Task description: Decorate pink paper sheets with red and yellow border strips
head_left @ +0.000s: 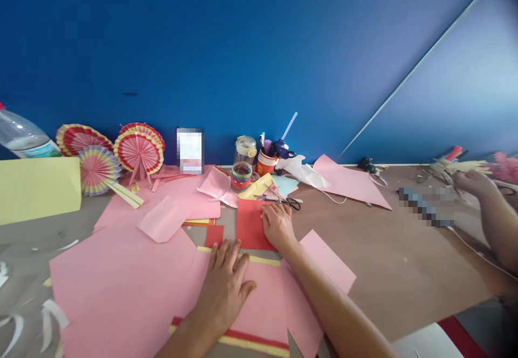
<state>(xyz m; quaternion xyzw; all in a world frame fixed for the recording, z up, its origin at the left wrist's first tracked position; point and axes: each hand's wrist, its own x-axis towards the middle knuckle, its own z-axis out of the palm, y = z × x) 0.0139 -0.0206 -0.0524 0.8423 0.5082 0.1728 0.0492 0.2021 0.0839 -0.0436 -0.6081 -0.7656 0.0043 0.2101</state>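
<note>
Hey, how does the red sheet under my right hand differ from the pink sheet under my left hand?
The red sheet is plain, while the pink sheet has red and yellow strips along its near edge. The red sheet looks smaller than the pink sheet. The red sheet lies farther from you than the pink sheet. Both lie roughly flat.

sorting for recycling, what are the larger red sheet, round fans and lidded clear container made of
Larger red sheet: matte, likely paper, flat with straight edges.
Round fans: probably paper, matte, with sharp radiating pleats.
Lidded clear container: glossy and see-through, plastic or glass; can't tell which.
</note>
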